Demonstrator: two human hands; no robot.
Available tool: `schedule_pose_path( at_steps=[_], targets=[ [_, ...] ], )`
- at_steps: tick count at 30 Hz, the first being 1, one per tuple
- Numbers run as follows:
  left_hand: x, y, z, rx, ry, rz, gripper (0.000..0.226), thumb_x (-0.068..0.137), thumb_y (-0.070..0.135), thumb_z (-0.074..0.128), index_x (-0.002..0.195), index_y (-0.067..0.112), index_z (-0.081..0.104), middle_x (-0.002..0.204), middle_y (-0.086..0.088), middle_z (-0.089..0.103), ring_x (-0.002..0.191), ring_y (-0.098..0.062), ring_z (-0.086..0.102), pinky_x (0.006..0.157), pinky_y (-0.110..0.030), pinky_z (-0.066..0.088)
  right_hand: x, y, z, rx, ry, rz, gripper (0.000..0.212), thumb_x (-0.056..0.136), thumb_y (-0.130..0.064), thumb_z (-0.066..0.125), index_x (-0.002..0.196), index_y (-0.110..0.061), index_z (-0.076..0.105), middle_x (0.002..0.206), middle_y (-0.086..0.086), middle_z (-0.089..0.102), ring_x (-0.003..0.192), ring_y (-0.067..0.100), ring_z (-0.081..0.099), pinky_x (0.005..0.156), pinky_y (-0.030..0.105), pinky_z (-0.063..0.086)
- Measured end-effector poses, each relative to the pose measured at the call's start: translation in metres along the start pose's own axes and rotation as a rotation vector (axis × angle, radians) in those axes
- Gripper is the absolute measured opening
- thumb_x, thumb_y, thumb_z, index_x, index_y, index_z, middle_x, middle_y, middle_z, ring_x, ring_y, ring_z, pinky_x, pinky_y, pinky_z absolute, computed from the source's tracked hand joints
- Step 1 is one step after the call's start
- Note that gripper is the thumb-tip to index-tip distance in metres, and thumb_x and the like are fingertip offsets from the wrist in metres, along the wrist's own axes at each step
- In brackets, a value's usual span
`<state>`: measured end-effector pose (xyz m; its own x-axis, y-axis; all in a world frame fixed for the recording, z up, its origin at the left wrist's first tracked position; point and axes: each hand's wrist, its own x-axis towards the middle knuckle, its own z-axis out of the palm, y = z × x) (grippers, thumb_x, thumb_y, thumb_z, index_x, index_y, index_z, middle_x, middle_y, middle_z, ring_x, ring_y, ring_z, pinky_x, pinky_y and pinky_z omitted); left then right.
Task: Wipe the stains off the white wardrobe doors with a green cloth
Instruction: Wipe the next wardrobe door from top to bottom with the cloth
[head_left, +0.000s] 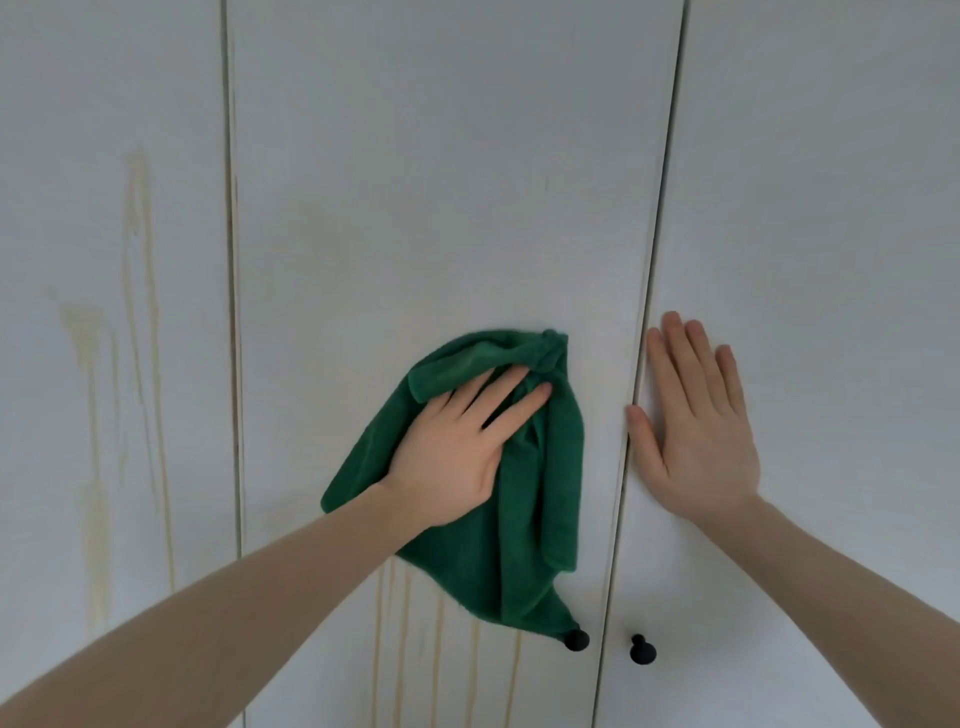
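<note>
A crumpled green cloth lies flat against the middle white wardrobe door. My left hand presses it to the door with straight fingers. My right hand rests flat and open on the right door, just beside the gap between the two doors. Yellowish drip stains run down the middle door below the cloth. Longer yellowish streaks mark the left door.
Two black round knobs sit low on the doors, one on the middle door touching the cloth's hanging tip, the other knob on the right door. Narrow vertical gaps separate the doors.
</note>
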<state>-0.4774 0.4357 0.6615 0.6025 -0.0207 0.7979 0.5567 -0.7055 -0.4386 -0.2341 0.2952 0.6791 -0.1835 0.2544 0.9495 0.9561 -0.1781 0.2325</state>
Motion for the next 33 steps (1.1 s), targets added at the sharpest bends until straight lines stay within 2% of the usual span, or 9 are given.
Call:
schedule_pose_path(
  at_steps=[5, 7, 10, 12, 16, 22, 25, 28, 33],
  targets=[
    [-0.074, -0.012, 0.007, 0.113, -0.178, 0.132, 0.076, 0.087, 0.024, 0.051, 0.161, 0.025, 0.033, 0.153, -0.001, 0.04, 0.13, -0.022, 0.045, 0.115, -0.037, 0.032, -0.001, -0.001, 0.0, 0.005, -0.002, 0.008, 0.07, 0.104, -0.039, 0.041, 0.162, -0.003, 0.024, 0.172, 0.013, 0.017, 0.16, 0.031, 0.013, 0.13, 0.053, 0.01],
    [-0.099, -0.021, 0.006, 0.153, -0.278, 0.147, 0.087, 0.08, 0.024, 0.057, 0.162, 0.027, 0.029, 0.153, 0.001, 0.041, 0.13, -0.021, 0.047, 0.112, -0.037, 0.039, 0.0, 0.0, -0.002, 0.018, -0.011, 0.011, 0.072, 0.104, -0.042, 0.042, 0.162, -0.003, 0.025, 0.172, 0.013, 0.017, 0.16, 0.03, 0.013, 0.13, 0.052, 0.01],
    [-0.112, -0.031, -0.001, 0.172, -0.335, 0.173, 0.09, 0.083, 0.022, 0.049, 0.166, 0.025, 0.015, 0.155, -0.002, 0.041, 0.132, -0.023, 0.048, 0.112, -0.039, 0.043, 0.001, -0.001, -0.004, 0.02, -0.019, 0.013, 0.073, 0.103, -0.042, 0.045, 0.162, -0.003, 0.026, 0.172, 0.012, 0.017, 0.16, 0.029, 0.013, 0.13, 0.05, 0.009],
    [-0.105, -0.036, -0.006, 0.15, -0.317, 0.145, 0.09, 0.084, 0.019, 0.051, 0.166, 0.024, 0.014, 0.157, -0.005, 0.039, 0.135, -0.025, 0.047, 0.114, -0.041, 0.042, 0.001, -0.001, -0.004, 0.017, -0.011, 0.016, 0.073, 0.103, -0.042, 0.046, 0.162, -0.004, 0.026, 0.172, 0.011, 0.017, 0.16, 0.029, 0.013, 0.13, 0.051, 0.01],
    [-0.06, -0.042, -0.025, 0.044, -0.134, -0.037, 0.076, 0.09, 0.014, 0.044, 0.163, 0.021, 0.024, 0.16, -0.013, 0.034, 0.143, -0.036, 0.039, 0.123, -0.043, 0.019, 0.002, -0.003, -0.002, 0.024, 0.008, 0.024, 0.073, 0.102, -0.039, 0.048, 0.161, -0.004, 0.027, 0.172, 0.011, 0.018, 0.16, 0.029, 0.014, 0.13, 0.052, 0.011],
    [0.028, -0.019, -0.039, -0.083, -0.004, -0.092, 0.064, 0.105, 0.03, 0.041, 0.165, 0.022, 0.021, 0.172, -0.011, 0.016, 0.156, -0.039, 0.016, 0.13, -0.05, 0.007, 0.001, -0.004, -0.002, 0.015, 0.007, 0.016, 0.072, 0.103, -0.039, 0.046, 0.162, -0.004, 0.025, 0.171, 0.013, 0.018, 0.16, 0.03, 0.014, 0.129, 0.053, 0.011],
    [0.047, 0.003, -0.028, -0.08, -0.052, -0.112, 0.07, 0.105, 0.045, 0.041, 0.167, 0.026, 0.014, 0.174, -0.007, 0.01, 0.158, -0.037, 0.009, 0.128, -0.052, 0.007, 0.001, -0.002, 0.0, 0.006, 0.005, 0.017, 0.072, 0.103, -0.041, 0.043, 0.162, -0.005, 0.024, 0.171, 0.013, 0.018, 0.16, 0.03, 0.013, 0.129, 0.053, 0.012],
    [0.046, 0.011, -0.018, -0.069, -0.042, -0.142, 0.072, 0.104, 0.053, 0.041, 0.166, 0.027, 0.015, 0.173, -0.006, 0.014, 0.157, -0.035, 0.012, 0.126, -0.05, 0.009, 0.0, 0.0, 0.002, -0.014, 0.003, 0.012, 0.072, 0.103, -0.042, 0.041, 0.162, -0.004, 0.025, 0.171, 0.013, 0.019, 0.16, 0.03, 0.014, 0.129, 0.054, 0.012],
    [0.029, -0.003, -0.011, -0.004, -0.045, -0.04, 0.064, 0.107, 0.041, 0.04, 0.166, 0.028, 0.018, 0.171, -0.007, 0.02, 0.155, -0.034, 0.021, 0.126, -0.048, 0.016, 0.0, 0.0, 0.001, -0.015, 0.01, -0.005, 0.072, 0.103, -0.039, 0.046, 0.162, -0.004, 0.025, 0.171, 0.014, 0.019, 0.16, 0.031, 0.015, 0.129, 0.053, 0.013]
  ],
)
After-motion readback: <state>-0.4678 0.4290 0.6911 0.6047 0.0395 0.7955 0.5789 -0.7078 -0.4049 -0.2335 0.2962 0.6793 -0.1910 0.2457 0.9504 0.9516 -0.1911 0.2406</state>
